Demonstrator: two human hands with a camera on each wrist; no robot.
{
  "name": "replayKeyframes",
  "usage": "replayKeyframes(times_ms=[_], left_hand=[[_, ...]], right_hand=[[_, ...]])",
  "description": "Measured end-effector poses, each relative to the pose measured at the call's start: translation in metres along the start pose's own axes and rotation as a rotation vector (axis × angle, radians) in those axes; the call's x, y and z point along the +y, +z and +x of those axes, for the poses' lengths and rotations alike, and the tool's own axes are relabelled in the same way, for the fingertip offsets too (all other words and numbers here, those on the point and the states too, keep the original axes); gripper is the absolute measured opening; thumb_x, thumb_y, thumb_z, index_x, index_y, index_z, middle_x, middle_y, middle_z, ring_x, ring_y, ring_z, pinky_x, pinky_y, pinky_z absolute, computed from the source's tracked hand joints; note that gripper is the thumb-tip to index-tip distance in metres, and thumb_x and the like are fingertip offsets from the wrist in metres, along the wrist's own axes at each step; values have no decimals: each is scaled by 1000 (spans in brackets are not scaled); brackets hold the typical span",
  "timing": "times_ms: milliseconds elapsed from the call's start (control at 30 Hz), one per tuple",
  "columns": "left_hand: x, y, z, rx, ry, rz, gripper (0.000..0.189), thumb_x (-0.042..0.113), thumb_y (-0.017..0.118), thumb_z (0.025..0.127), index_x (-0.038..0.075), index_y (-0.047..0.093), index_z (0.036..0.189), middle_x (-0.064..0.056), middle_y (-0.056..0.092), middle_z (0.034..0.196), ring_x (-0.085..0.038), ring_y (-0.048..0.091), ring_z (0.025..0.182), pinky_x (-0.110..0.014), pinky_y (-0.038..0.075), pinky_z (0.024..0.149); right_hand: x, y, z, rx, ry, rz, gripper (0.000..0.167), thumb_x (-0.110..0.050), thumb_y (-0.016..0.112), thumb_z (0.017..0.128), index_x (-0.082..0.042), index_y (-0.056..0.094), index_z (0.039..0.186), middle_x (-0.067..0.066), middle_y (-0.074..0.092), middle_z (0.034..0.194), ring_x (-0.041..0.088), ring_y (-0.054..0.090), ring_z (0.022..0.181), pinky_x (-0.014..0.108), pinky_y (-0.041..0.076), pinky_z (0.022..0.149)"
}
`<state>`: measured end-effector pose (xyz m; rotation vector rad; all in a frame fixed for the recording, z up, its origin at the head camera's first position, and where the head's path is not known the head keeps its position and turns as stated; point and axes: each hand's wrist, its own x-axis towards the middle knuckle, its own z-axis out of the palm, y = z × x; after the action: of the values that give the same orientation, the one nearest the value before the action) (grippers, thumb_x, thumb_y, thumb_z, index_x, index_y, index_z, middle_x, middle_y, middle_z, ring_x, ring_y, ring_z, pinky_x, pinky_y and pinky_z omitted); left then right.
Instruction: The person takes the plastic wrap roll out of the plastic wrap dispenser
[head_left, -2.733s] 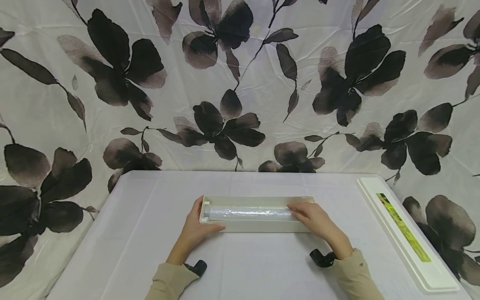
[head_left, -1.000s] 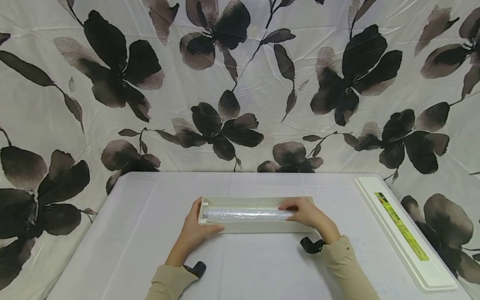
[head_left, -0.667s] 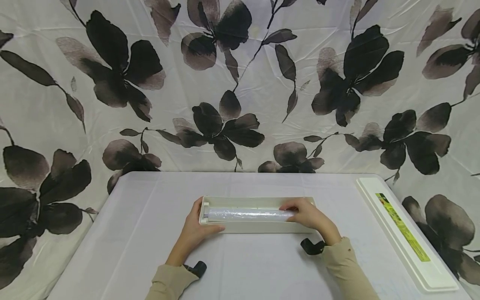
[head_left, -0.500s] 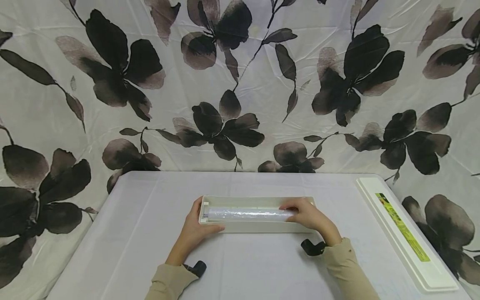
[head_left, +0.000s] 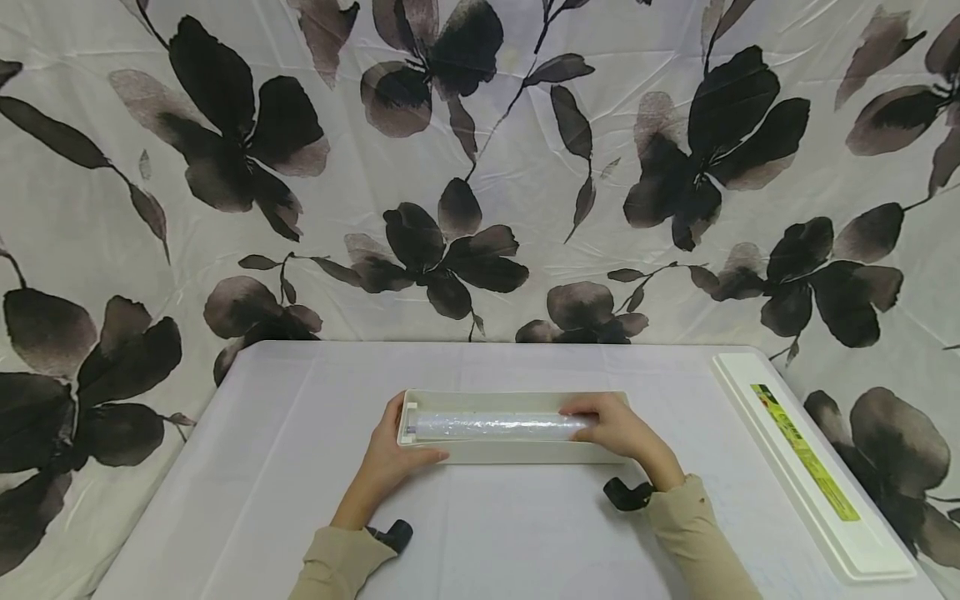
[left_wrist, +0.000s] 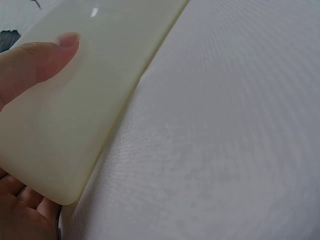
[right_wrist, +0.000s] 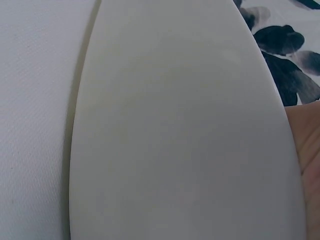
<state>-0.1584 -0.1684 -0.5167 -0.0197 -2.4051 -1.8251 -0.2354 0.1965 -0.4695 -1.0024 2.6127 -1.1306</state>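
Observation:
A long, off-white open box (head_left: 517, 453) stands on the white table, and a roll of clear plastic wrap (head_left: 495, 426) lies inside it. My left hand (head_left: 392, 442) grips the box's left end, its thumb along the front wall; the left wrist view shows the thumb (left_wrist: 40, 65) on that wall and fingers under the corner. At the other end, my right hand (head_left: 613, 423) reaches over the front wall and holds the roll near its right end. Its fingertips are partly hidden inside the box. The right wrist view shows mostly the box wall (right_wrist: 185, 125), with part of the hand at the right edge.
A long white lid (head_left: 780, 417) with a yellow-green label (head_left: 806, 450) lies slantwise along the table's right side. Behind the table (head_left: 300, 417) hangs a white cloth (head_left: 570, 183) printed with dark flowers. A black wrist device (head_left: 626, 495) sits at each cuff.
Since the earliest frame, my right hand has shifted a little left and its fingers have gone down around the roll. The box, lid and left hand stay in place.

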Motion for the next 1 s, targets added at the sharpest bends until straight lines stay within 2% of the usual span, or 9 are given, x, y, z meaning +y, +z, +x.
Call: replayKeyframes(times_ms=[400, 800, 1000], left_hand=[[1, 0, -1, -9, -10, 20, 113, 14, 97, 58, 12, 30, 150, -12, 48, 143, -29, 48, 125, -50, 35, 107], [1, -1, -1, -5, -5, 6, 112, 12, 96, 58, 13, 32, 149, -11, 49, 142, -28, 49, 124, -49, 35, 106], [1, 0, -1, -3, 6, 11, 113, 11, 96, 57, 12, 31, 149, -11, 49, 141, -28, 49, 123, -49, 36, 106]], right_hand=[[-1, -2, -1, 13, 33, 19, 34, 0, 81, 75, 2, 74, 108, 15, 72, 109, 33, 65, 107, 49, 49, 93], [0, 0, -1, 41, 33, 15, 34, 0, 83, 73, 0, 75, 107, 13, 73, 107, 31, 66, 106, 45, 51, 92], [-1, -1, -2, 49, 27, 13, 35, 1, 83, 73, 1, 75, 107, 15, 73, 107, 34, 66, 107, 48, 50, 93]])
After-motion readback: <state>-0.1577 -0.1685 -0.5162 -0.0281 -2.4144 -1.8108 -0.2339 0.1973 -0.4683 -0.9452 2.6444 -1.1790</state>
